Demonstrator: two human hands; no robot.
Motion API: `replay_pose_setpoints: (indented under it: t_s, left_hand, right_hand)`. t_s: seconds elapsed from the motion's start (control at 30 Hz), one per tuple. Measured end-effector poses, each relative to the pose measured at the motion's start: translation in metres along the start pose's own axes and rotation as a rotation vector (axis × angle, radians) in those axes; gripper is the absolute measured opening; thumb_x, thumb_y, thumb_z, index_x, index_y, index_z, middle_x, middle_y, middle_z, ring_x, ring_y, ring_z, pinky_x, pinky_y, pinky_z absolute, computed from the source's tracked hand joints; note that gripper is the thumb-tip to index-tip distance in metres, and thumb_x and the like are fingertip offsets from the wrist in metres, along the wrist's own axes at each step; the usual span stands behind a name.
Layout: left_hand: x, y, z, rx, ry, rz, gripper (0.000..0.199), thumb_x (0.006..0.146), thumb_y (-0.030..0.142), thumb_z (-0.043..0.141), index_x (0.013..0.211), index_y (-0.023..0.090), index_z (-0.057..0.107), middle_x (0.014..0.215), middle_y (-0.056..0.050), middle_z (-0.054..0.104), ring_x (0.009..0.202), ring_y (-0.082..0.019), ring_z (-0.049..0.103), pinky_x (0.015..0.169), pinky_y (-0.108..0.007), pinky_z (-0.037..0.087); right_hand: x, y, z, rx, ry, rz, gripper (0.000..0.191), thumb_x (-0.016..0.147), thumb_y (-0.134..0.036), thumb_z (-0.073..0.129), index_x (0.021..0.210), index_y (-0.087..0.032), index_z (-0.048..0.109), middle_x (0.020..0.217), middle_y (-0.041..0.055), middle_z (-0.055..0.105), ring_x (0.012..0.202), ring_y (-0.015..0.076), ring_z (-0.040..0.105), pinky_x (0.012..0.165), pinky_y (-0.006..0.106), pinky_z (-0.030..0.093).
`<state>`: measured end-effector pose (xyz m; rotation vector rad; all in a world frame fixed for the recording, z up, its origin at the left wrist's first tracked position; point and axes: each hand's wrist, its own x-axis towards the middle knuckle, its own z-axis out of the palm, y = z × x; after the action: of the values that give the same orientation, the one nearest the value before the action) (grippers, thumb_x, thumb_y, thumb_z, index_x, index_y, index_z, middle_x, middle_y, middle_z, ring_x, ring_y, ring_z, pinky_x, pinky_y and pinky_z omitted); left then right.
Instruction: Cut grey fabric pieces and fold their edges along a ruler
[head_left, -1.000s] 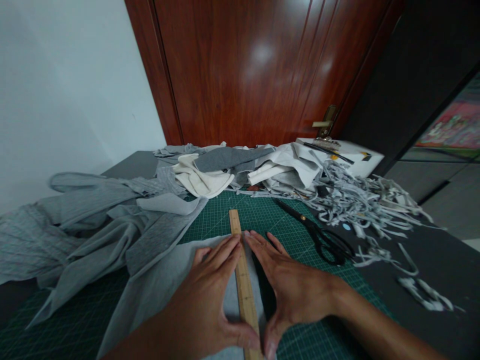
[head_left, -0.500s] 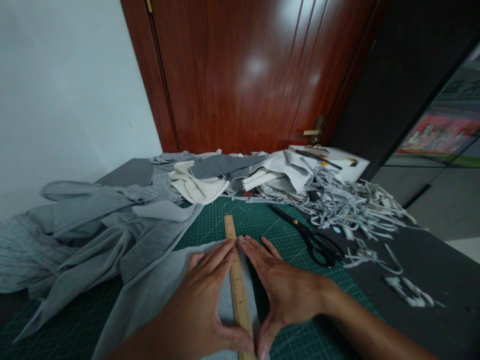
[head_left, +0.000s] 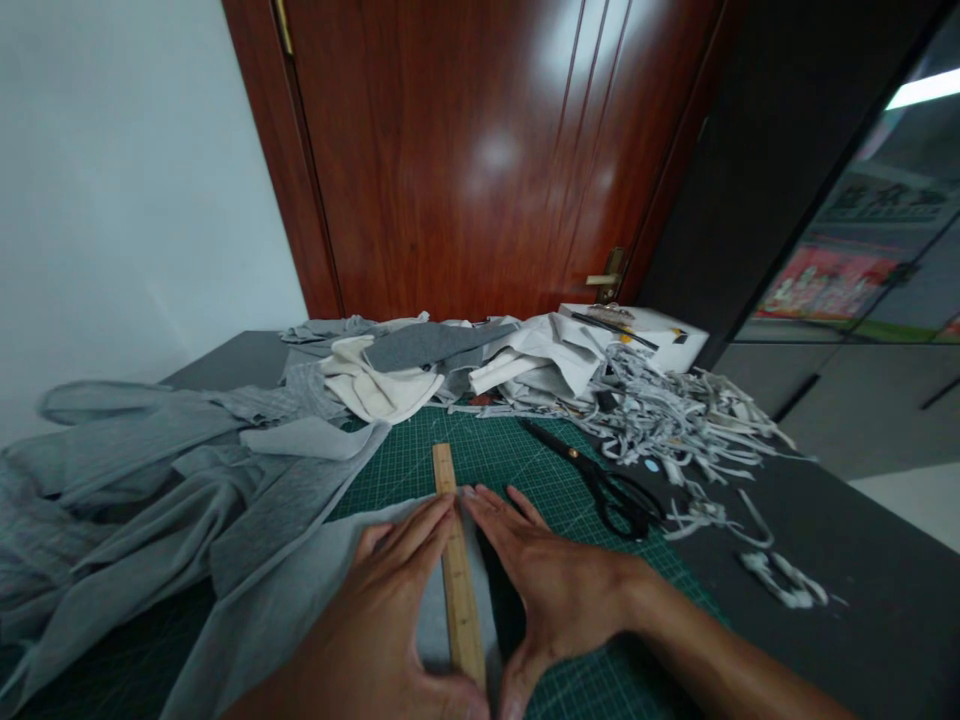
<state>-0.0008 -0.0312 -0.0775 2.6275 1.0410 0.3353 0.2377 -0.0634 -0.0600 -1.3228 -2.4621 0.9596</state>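
A wooden ruler (head_left: 460, 600) lies lengthwise on grey fabric (head_left: 300, 590), its far end reaching past the cloth onto a green cutting mat (head_left: 405, 455). My left hand (head_left: 382, 610) rests along the ruler's left side, fingers stretched forward and thumb low across its near part. On the other side, my right hand (head_left: 562, 575) has its fingertips on the fabric's right edge beside the ruler, thumb spread back toward me. Neither hand is wrapped around anything. Black-handled scissors (head_left: 592, 475) lie on the mat to the right. The ruler's near end is hidden.
Crumpled grey cloth (head_left: 172, 480) spreads over the left side. White and grey fabric pieces (head_left: 547, 350) are heaped at the back, beside a white box (head_left: 686, 350). A tangle of thin cloth strips (head_left: 660, 410) lies at the right. Behind stands a reddish wooden door (head_left: 450, 160).
The whole view has shifted slightly, so everything sits a little further left and lower. Both hands keep about the same places along the ruler and fabric.
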Motion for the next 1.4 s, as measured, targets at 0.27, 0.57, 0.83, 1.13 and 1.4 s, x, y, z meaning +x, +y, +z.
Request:
replay_pose_setpoints:
  t_s: [0.27, 0.57, 0.83, 1.13, 1.4]
  left_hand:
    - [0.004, -0.036, 0.03, -0.031, 0.063, 0.105, 0.139, 0.054, 0.065, 0.089, 0.169, 0.032, 0.018, 0.174, -0.01, 0.026, 0.153, -0.046, 0.035, 0.122, -0.061, 0.03]
    - [0.0, -0.001, -0.004, -0.064, -0.068, -0.064, 0.139, 0.05, 0.057, 0.096, 0.167, 0.022, 0.03, 0.173, -0.012, 0.027, 0.155, -0.043, 0.031, 0.125, -0.057, 0.03]
    - [-0.003, -0.008, 0.0, -0.098, -0.046, -0.013, 0.143, 0.05, 0.072, 0.093, 0.167, 0.027, 0.026, 0.173, -0.011, 0.027, 0.156, -0.044, 0.03, 0.126, -0.059, 0.027]
    - [-0.001, -0.003, -0.005, -0.074, -0.066, -0.019, 0.145, 0.049, 0.073, 0.093, 0.168, 0.025, 0.025, 0.173, -0.014, 0.028, 0.155, -0.044, 0.031, 0.127, -0.06, 0.025]
    - [-0.004, -0.005, -0.004, -0.081, -0.074, -0.023, 0.146, 0.048, 0.078, 0.091, 0.167, 0.022, 0.028, 0.173, -0.015, 0.028, 0.155, -0.044, 0.032, 0.126, -0.059, 0.028]
  right_hand:
    - [-0.096, 0.053, -0.094, -0.18, 0.539, 0.403, 0.029, 0.104, -0.037, 0.056, 0.109, -0.022, 0.08, 0.097, 0.0061, 0.082, 0.086, 0.0233, 0.076, 0.078, 0.032, 0.058]
    - [-0.117, 0.148, -0.093, -0.441, 0.558, 0.783, 0.015, 0.083, -0.021, 0.074, 0.068, -0.02, 0.073, 0.069, 0.0067, 0.076, 0.069, 0.0245, 0.071, 0.062, 0.029, 0.043]
    - [-0.113, 0.137, -0.095, -0.502, 0.708, 0.71, 0.022, 0.09, -0.02, 0.058, 0.072, -0.02, 0.071, 0.071, 0.01, 0.076, 0.071, 0.0279, 0.073, 0.065, 0.032, 0.044]
    - [-0.017, 0.038, -0.069, 0.366, 0.721, 0.146, 0.015, 0.089, -0.036, 0.069, 0.093, -0.022, 0.064, 0.068, -0.0021, 0.066, 0.051, 0.0126, 0.057, 0.046, 0.024, 0.042]
    - [0.068, 0.035, -0.033, 0.507, 0.397, 0.126, 0.01, 0.081, -0.016, 0.066, 0.09, -0.019, 0.064, 0.061, -0.0043, 0.065, 0.044, 0.0102, 0.054, 0.039, 0.02, 0.039]
